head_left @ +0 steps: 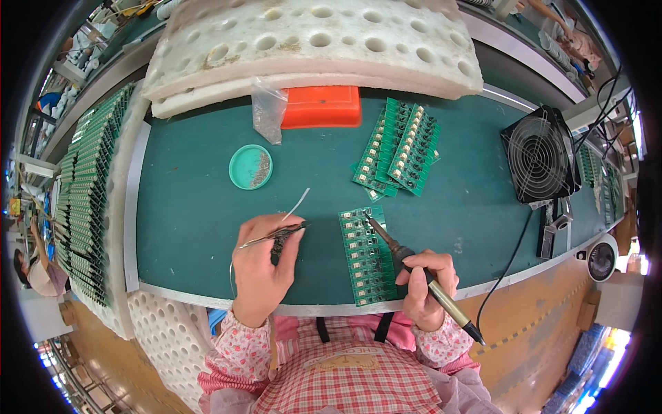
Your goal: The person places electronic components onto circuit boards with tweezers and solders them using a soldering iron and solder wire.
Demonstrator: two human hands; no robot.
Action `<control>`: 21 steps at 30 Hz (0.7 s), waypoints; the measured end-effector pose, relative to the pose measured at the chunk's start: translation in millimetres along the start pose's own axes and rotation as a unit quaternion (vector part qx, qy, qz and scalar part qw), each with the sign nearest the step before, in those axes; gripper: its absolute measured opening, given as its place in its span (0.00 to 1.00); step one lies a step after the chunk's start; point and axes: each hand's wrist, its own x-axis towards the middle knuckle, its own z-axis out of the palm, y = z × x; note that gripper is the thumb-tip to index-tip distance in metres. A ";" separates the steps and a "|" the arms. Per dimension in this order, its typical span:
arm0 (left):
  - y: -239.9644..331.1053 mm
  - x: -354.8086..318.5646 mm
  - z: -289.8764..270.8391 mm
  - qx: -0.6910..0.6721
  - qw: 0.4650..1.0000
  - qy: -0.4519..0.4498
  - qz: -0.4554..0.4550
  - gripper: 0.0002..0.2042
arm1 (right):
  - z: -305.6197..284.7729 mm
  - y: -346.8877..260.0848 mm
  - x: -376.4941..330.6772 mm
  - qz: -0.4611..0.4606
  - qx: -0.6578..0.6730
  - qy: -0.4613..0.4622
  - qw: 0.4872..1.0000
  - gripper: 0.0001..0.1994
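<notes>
Head: slim silver tool (255, 241) pinched by left hand (265, 269); gold-handled soldering iron (448, 303) gripped by right hand (426, 279) over green circuit board (365, 265).

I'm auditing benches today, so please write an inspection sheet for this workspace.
Surface: green worktop, faint scuffs.
Job's things: circuit-board panel lying flat, soldering iron tip at its far end; board pile beyond.
Clutter: teal dish of small parts, clear bag, orange tray, foam slab.
Hands: left hand holds a tweezers-like tool and thin wire; right hand grips the iron.
Cables: black cord toward fan.
Surroundings: racked boards left; co-worker far left.
</notes>
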 end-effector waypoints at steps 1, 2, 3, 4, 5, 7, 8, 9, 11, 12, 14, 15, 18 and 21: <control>-0.3 -1.5 -4.0 0.001 1.000 0.002 0.000 0.08 | 0.3 0.4 0.0 -0.003 0.003 0.003 1.000 0.03; -0.5 -2.7 -7.7 0.020 1.000 0.001 -0.009 0.07 | 0.3 0.3 -0.2 -0.005 0.005 0.002 1.000 0.03; -0.3 -4.1 -10.9 0.037 0.999 0.000 -0.019 0.06 | -0.1 0.4 -0.6 -0.003 0.007 0.004 1.000 0.03; 1.7 -6.3 -15.7 0.038 0.999 0.002 -0.020 0.06 | -0.7 0.6 -1.0 -0.001 0.010 0.007 1.000 0.04; 5.7 -8.8 -21.8 0.037 0.997 -0.071 -0.008 0.05 | -1.4 1.2 -1.8 -0.002 0.010 0.006 1.000 0.04; 18.1 -15.7 -33.3 0.035 0.989 -0.142 0.002 0.05 | -3.2 3.1 -3.0 -0.012 -0.009 0.012 1.000 0.04; 24.9 -19.1 -37.1 0.041 0.976 -0.216 -0.004 0.05 | -4.9 4.7 -2.8 -0.012 -0.012 0.011 1.000 0.04; 29.0 -23.9 -40.2 0.049 0.957 -0.287 -0.012 0.06 | -5.3 4.6 -3.0 -0.011 -0.012 0.014 1.000 0.04; 33.0 -29.1 -35.4 0.084 0.952 -0.294 0.024 0.08 | -4.5 2.6 -2.5 -0.011 -0.014 0.015 1.000 0.04; 34.9 -29.7 -32.2 0.146 0.942 -0.293 0.068 0.09 | -2.6 0.8 -0.7 -0.012 -0.026 0.014 0.999 0.07; 37.6 -29.6 -29.3 0.205 0.930 -0.287 0.109 0.11 | -2.8 -0.6 1.1 -0.016 -0.040 0.010 0.999 0.09; 38.7 -28.6 -28.6 0.231 0.921 -0.291 0.114 0.11 | -4.2 0.6 -0.6 -0.008 -0.035 0.030 0.999 0.08; 38.6 -22.3 -25.2 0.228 0.931 -0.260 0.117 0.10 | -14.2 -3.2 0.3 -0.010 -0.058 0.034 0.998 0.07; 33.2 -11.9 -14.3 0.197 0.958 -0.177 0.110 0.08 | -16.5 -10.3 5.6 -0.013 -0.081 0.024 0.996 0.09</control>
